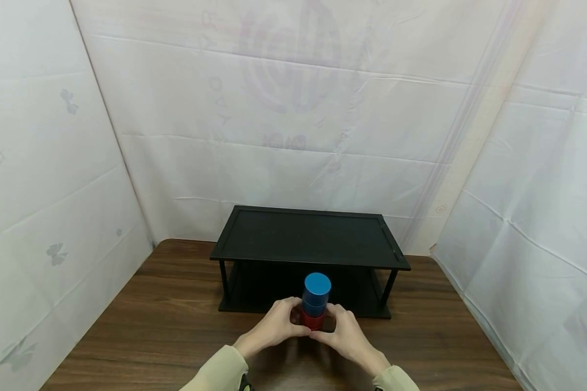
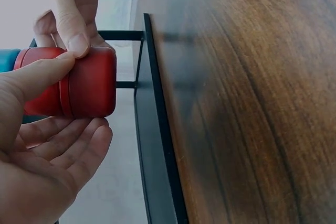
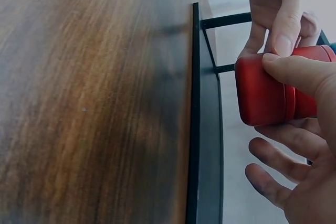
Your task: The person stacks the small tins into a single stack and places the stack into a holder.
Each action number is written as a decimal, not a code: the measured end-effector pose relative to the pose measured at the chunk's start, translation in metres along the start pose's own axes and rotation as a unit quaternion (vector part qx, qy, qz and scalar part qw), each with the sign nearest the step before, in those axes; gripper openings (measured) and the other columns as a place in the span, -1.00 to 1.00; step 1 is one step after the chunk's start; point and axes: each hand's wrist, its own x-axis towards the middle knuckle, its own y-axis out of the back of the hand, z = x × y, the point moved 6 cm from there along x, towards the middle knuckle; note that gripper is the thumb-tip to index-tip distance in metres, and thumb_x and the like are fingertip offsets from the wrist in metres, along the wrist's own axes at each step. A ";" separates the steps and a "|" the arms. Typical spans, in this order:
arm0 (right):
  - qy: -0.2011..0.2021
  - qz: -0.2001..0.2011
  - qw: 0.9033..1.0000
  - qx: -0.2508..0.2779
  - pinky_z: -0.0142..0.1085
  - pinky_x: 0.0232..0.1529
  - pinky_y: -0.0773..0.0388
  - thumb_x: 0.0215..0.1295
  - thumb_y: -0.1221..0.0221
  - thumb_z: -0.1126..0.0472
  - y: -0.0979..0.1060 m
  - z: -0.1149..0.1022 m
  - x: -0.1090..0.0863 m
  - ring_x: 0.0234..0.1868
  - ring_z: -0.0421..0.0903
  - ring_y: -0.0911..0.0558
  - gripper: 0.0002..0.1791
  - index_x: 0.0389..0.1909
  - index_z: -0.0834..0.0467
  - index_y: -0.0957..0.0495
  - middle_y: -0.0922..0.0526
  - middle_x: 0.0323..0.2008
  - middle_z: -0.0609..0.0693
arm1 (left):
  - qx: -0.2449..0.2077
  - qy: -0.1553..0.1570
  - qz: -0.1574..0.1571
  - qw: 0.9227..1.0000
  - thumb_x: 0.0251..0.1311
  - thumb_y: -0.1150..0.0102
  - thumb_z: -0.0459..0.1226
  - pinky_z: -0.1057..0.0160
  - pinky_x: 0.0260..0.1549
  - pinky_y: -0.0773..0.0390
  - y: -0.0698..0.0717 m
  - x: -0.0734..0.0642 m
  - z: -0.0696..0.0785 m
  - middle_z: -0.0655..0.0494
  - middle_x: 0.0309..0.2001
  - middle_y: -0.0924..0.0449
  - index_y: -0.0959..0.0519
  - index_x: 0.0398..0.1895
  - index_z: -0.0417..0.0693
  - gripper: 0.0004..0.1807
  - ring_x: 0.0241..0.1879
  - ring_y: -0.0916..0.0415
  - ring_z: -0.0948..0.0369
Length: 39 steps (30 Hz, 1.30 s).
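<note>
In the head view a small red round tin (image 1: 312,320) stands upright beneath a blue round tin (image 1: 316,293), one stacked on the other. My left hand (image 1: 276,326) grips the red tin from the left, and my right hand (image 1: 346,334) grips it from the right. The thumbs meet at its near side, with fingers curled round behind. Both wrist views show the red tin (image 2: 97,87) with a seam round it, its base raised off the table. Only a bit of blue (image 2: 7,60) shows in the left wrist view.
A black two-tier shelf (image 1: 303,233) stands on the brown wooden table (image 1: 176,304) just beyond the hands. Its upper board rests on thin posts over a lower board. White printed sheets (image 1: 283,108) hang behind and at both sides.
</note>
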 end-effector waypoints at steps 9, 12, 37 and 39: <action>0.009 0.010 1.000 -0.001 -0.18 -0.07 -0.63 0.08 -0.35 -0.17 0.008 -0.007 0.005 -0.04 -0.13 -0.63 -0.44 0.05 0.01 -0.55 -0.67 -0.09 -0.11 | -0.013 -0.003 0.004 1.000 0.02 -0.44 -0.19 0.30 -0.20 -0.64 0.007 0.002 0.006 0.01 -0.08 -0.61 -0.53 0.05 -0.15 -0.49 -0.19 -0.57 0.27; 0.013 0.014 1.000 -0.004 -0.12 -0.05 -0.62 0.07 -0.35 -0.17 0.009 -0.008 0.006 -0.04 -0.12 -0.62 -0.44 0.05 0.00 -0.55 -0.68 -0.08 -0.10 | -0.012 -0.004 0.005 1.000 0.02 -0.44 -0.20 0.34 -0.21 -0.63 0.008 0.003 0.008 0.01 -0.08 -0.61 -0.53 0.05 -0.15 -0.49 -0.20 -0.57 0.28; 0.013 0.018 1.000 -0.005 -0.11 -0.05 -0.61 0.06 -0.36 -0.16 0.021 -0.019 0.017 -0.09 -0.17 -0.59 -0.45 0.04 0.00 -0.55 -0.66 -0.16 -0.14 | 0.020 -0.018 0.026 0.999 0.05 -0.42 -0.16 0.20 -0.14 -0.66 0.024 0.007 0.019 0.00 -0.07 -0.61 -0.53 0.06 -0.15 -0.48 -0.17 -0.57 0.22; 0.011 0.017 1.000 -0.004 -0.10 -0.05 -0.61 0.06 -0.37 -0.17 0.022 -0.019 0.017 -0.09 -0.16 -0.59 -0.45 0.04 0.00 -0.55 -0.65 -0.16 -0.14 | 0.021 -0.020 0.026 0.999 0.05 -0.42 -0.16 0.21 -0.14 -0.66 0.025 0.007 0.019 -0.01 -0.07 -0.61 -0.52 0.06 -0.15 -0.48 -0.17 -0.57 0.21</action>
